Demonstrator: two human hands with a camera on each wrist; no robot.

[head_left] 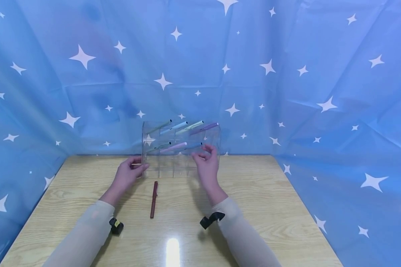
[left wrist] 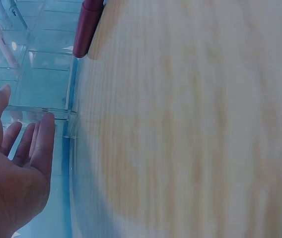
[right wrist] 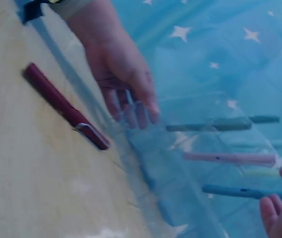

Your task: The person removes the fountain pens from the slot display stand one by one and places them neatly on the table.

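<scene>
Far back at centre, a clear, tiered plastic pen rack (head_left: 167, 162) is set on a pale wood-grain tabletop (head_left: 264, 207). It is probably light, stiff, slick and crackable, best gripped by both ends. Its left end is pinched between thumb and fingers of the left hand (head_left: 128, 171). By a slim blue pen (right wrist: 225, 190), likely light and smooth, best taken mid-barrel, the right hand (head_left: 208, 165) is held with digits parted, nothing visibly gripped. In front, a dark-red clipped pen (head_left: 154, 200) is left lying. No brand or writing can be read.

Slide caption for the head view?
Left grip and right grip at a clear plastic rack of colored pens, dark red pen lying in front.
</scene>
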